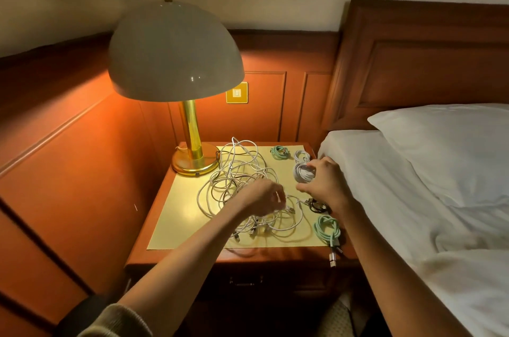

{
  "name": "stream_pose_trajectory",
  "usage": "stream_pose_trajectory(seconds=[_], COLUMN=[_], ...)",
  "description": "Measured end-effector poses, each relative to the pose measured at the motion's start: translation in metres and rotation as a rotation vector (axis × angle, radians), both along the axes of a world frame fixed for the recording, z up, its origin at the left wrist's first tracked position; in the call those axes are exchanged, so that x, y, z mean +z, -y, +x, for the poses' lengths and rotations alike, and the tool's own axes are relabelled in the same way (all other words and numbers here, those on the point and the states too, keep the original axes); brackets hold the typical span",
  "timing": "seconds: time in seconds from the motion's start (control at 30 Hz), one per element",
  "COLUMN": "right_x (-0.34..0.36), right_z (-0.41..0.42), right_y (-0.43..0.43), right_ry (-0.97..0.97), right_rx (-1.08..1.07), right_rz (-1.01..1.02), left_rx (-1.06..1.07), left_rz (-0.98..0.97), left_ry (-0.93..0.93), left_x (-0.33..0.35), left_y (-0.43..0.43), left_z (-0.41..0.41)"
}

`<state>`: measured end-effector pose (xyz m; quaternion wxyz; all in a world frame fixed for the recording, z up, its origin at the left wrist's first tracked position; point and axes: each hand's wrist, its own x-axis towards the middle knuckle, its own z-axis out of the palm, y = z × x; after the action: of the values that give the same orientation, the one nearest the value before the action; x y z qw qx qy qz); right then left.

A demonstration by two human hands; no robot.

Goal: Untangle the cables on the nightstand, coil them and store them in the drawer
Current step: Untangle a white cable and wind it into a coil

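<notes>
A loose white tangle [242,185] of looped cables is spread over the middle of the nightstand [275,255]. Finished coils are ranged along its right side: a green coil [279,152] and two white coils [303,171] at the back, a black coil [316,205], and a second green coil [327,230] with its plug overhanging the front edge. The drawer [245,281] is closed.

single head-worn view looks forward and down, close over the nightstand [192,226].
</notes>
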<state>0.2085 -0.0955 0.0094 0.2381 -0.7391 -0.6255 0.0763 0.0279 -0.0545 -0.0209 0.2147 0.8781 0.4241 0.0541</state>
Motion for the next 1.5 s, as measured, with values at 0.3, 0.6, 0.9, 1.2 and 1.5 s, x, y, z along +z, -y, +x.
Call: stream_pose_trajectory(seconds=[0.3, 0.6, 0.9, 1.2, 1.5], right_x=[-0.025, -0.07, -0.078, -0.043, -0.038], right_z=[-0.012, -0.036, -0.052, -0.037, -0.05], right_y=[-0.118, -0.176, -0.18, -0.135, -0.025], right_ry=[0.181, 0.291, 0.284, -0.01, -0.388], right_rx=[-0.073, -0.249, -0.188, 0.063, 0.492], right_rz=[-0.298, -0.39, -0.475, -0.328, -0.473], left_rx=[-0.202, -0.194, -0.182, 0.005, 0.245], left_rz=[0.27, 0.26, 0.24, 0.229, 0.535], left_ry=[-0.241, -0.147, -0.047, 0.12, 0.177], left_x=[-0.04, -0.047, -0.039, -0.046, -0.037], left_y=[-0.003, -0.007, -0.011, -0.004, 0.017], left_z=[0.0, -0.039, -0.071, -0.105, -0.122])
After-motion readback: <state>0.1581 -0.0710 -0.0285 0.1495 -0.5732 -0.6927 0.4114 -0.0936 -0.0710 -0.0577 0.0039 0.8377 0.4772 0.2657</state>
